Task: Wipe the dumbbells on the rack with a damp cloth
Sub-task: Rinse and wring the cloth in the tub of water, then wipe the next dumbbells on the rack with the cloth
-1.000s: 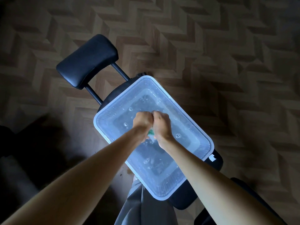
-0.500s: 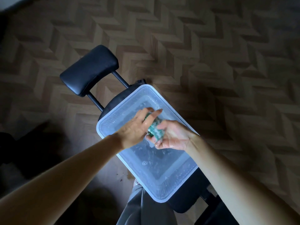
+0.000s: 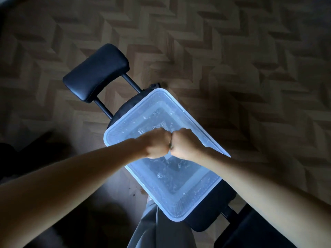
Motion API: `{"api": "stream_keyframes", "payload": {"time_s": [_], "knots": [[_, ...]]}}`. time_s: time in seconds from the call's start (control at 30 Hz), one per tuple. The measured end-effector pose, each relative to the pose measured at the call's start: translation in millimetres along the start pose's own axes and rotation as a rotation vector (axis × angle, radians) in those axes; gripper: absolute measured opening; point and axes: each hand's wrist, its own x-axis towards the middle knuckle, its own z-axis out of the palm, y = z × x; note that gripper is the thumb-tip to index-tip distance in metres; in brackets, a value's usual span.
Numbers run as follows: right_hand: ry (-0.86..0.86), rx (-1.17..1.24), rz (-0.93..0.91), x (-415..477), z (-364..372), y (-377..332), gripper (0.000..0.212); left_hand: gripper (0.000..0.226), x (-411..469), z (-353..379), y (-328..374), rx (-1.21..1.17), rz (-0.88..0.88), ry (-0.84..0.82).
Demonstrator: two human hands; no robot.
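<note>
Left hand (image 3: 155, 144) and right hand (image 3: 185, 144) are pressing knuckle to knuckle, each grip curling tightly round the cloth (image 3: 170, 145), only a sliver showing between them; both are hovering above the middle of the water-filled clear tub (image 3: 114, 130), which is resting on a black padded seat (image 3: 202, 224).

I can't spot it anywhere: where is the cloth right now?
In the head view, mid-frame, the cloth is squeezed between the left hand and right hand, only a sliver showing, above the water tub.
</note>
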Motion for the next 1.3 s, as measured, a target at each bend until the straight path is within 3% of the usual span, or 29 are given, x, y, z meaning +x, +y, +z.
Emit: {"api": "stream_keyframes", "payload": {"time_s": [0.07,0.13,0.23,0.33,0.4,0.47,0.57,0.7,0.83,0.93,1.07,1.3], "knots": [[0.039,-0.171,-0.097,1,-3,5,0.034,0.016,0,0,4,-0.262,-0.104,-0.067],[0.139,-0.365,-0.282,11,-2,13,0.014,0.014,-2,-1,13,-0.499,-0.199,-0.108],[0.060,-0.410,-0.354,18,-7,18,0.006,0.032,-5,2,18,-0.835,-0.300,-0.192],[0.160,-0.393,-0.320,14,-1,17,0.011,0.031,-4,2,17,-0.796,-0.322,-0.175],[0.272,-0.324,-0.175,8,-1,9,0.012,0.004,-9,-3,16,-0.558,-0.281,-0.026],[0.231,-0.199,0.058,0,3,-1,0.027,0.024,-16,-1,10,-0.509,-0.271,0.118],[0.191,0.154,0.279,-15,-1,-15,0.045,0.049,-41,-8,3,-0.819,-0.342,0.221],[0.186,0.389,0.317,-45,-28,-45,0.046,0.045,-83,-31,0,-1.145,-0.367,0.424],[0.319,0.637,0.224,-80,-78,-95,0.035,0.024,-145,-74,16,-1.334,-0.293,0.727],[0.365,0.738,0.104,-115,-128,-141,0.030,0.024,-211,-117,36,-1.474,-0.165,0.925],[0.403,0.823,-0.146,-164,-175,-211,0.048,0.012,-300,-156,58,-1.513,-0.058,1.224],[0.246,0.775,-0.591,-271,-191,-324,0.016,0.011,-466,-132,89,-1.209,-0.324,1.770]]}}
